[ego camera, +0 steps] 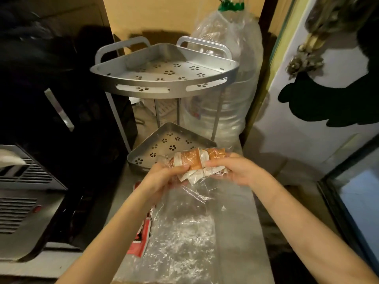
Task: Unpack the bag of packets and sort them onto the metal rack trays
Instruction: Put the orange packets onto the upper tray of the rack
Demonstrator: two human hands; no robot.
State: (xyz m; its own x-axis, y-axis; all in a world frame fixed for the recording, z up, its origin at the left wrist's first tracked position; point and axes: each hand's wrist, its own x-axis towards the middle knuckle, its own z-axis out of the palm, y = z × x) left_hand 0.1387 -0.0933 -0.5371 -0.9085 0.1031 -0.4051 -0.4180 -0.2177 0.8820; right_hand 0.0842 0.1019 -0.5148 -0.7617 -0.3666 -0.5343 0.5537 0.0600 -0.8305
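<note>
Both grips close on the packets [198, 163]: left hand [164, 177] and right hand [235, 171] steady the bundle above the lower tray [143, 152], ready for sorting, we judge.

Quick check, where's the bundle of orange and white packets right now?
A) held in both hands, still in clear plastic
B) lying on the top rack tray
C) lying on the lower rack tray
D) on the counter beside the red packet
A: the left hand and right hand both grip the bundle of packets inside the clear plastic bag, in front of the lower tray; the top tray holds none.
</note>
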